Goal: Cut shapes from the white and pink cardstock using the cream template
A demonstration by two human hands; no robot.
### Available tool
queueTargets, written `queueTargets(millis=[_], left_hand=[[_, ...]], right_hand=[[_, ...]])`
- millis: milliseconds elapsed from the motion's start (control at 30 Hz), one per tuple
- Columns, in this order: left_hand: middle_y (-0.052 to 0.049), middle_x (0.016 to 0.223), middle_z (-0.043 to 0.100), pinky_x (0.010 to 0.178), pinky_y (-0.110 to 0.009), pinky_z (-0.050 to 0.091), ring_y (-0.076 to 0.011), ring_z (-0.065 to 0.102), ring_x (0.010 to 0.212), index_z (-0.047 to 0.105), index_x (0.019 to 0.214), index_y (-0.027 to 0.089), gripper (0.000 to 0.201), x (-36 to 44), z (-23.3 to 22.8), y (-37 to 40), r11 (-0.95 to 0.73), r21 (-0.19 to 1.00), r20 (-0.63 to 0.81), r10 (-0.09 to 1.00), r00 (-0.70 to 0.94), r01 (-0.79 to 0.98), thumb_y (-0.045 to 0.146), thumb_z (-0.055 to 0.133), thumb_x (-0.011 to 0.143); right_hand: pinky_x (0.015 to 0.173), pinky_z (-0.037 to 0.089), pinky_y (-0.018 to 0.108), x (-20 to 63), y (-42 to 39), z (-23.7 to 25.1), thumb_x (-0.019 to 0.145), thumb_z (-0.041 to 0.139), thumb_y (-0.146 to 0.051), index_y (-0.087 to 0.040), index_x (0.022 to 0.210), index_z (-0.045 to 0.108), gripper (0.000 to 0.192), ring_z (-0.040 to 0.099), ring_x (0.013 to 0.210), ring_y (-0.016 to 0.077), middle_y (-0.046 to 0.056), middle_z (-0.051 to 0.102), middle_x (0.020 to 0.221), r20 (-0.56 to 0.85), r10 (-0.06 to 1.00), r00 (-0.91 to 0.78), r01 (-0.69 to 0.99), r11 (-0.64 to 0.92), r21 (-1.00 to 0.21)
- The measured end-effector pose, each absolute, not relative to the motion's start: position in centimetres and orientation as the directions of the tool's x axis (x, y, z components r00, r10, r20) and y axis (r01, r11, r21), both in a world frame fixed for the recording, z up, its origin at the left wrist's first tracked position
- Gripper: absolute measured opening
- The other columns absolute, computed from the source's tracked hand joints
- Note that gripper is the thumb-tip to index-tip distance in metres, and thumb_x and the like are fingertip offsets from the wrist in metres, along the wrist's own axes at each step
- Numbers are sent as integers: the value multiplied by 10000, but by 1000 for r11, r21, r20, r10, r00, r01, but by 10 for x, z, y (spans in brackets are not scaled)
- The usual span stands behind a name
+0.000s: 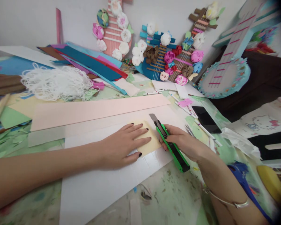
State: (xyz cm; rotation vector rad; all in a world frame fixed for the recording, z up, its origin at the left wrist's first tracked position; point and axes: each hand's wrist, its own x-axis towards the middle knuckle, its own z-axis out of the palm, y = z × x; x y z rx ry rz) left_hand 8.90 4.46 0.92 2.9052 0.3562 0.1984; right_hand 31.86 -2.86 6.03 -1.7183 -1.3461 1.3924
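Note:
My left hand (123, 143) lies flat, fingers spread, pressing a pale yellow piece of card (152, 140) onto a large white board (103, 184). Just to the right, my right hand (182, 142) grips a green and black utility knife (170, 142). Its grey blade is extended and points up and away along the right edge of the yellow card. A long pink paper strip (93, 111) lies just beyond the white board.
A tangle of white string (57, 82) sits at the left, with stacked coloured paper sheets (91, 64) behind. Paper guitars with flowers (164, 56) lean on the wall. A black phone (206, 119), pens (153, 92) and scissors (189, 130) lie at the right.

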Motion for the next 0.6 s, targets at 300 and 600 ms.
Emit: queueTargets(millis=[300,600], left_hand=[[-120,1555,329,1158,-558,217,-346,238,1454,373,1461,231,549,89,8,44,-946,236,118,257,959,224,323,460,926],[-133,1557,321,1157,-563,216,-352,235,1454,365,1468,215,554,89,9,44,-946,230,103,259,960,231,318,449,931]], right_hand=[[738,374,345,318,-29,60,656,476,-122,-211,751,503,133,510,696,183,-4,562,664,-391,920,-35,351,-355,-867],[730,370,340,319,-29,60,652,471,-122,-211,738,482,124,503,688,173,-8,555,656,-389,921,-32,356,-353,-865]])
